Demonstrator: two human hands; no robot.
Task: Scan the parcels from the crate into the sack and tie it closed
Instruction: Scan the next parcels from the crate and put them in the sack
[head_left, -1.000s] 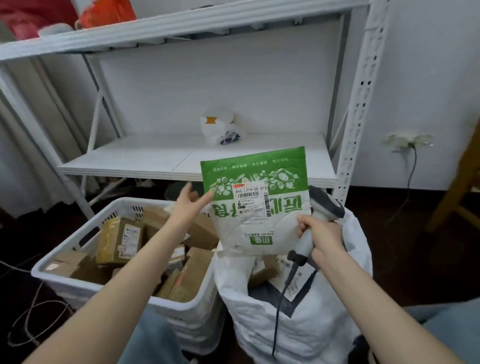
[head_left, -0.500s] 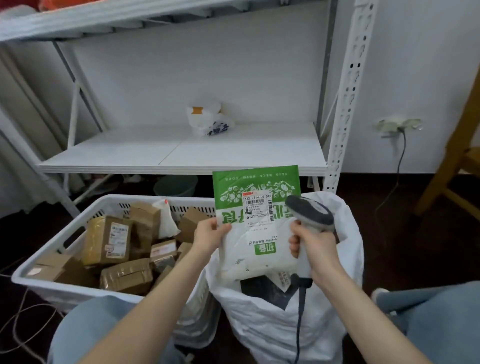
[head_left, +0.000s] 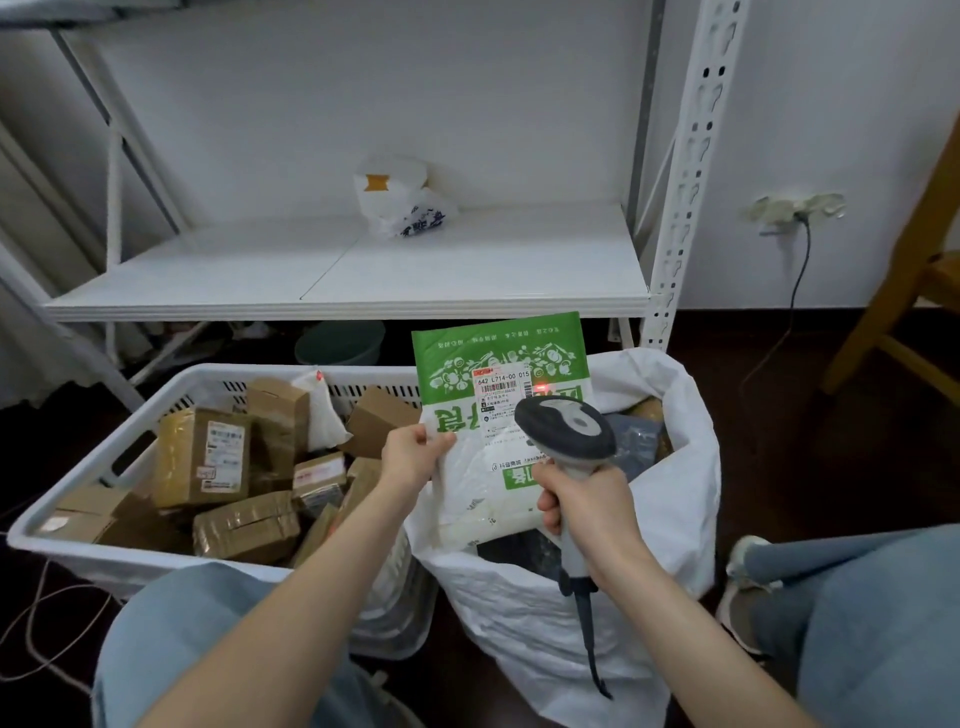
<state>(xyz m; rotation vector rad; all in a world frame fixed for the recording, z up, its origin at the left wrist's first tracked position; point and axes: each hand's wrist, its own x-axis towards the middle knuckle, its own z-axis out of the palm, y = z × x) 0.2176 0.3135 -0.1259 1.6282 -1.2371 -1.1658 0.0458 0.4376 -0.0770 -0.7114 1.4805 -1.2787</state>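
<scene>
My left hand (head_left: 413, 457) pinches the left edge of a green and white mailer parcel (head_left: 483, 410), held upright above the open white sack (head_left: 675, 488). My right hand (head_left: 584, 512) grips the handle of a grey barcode scanner (head_left: 566, 428) whose head points at the parcel's shipping label. A red light spot shows on the label beside the barcode. The white plastic crate (head_left: 130, 431) on the left holds several brown cardboard parcels (head_left: 202, 457). Dark parcels lie inside the sack behind the mailer.
A white metal shelf (head_left: 363, 270) stands behind, with a white plastic bag (head_left: 400, 200) on it. My knees in jeans frame the bottom. A wooden chair (head_left: 914, 270) is at the right, a wall socket with cable (head_left: 797, 208) beside it. Loose cords lie on the dark floor at left.
The mailer came down from chest height to just above the sack. The scanner moved in front of its label and a red light now shows on it. My view tilted downward.
</scene>
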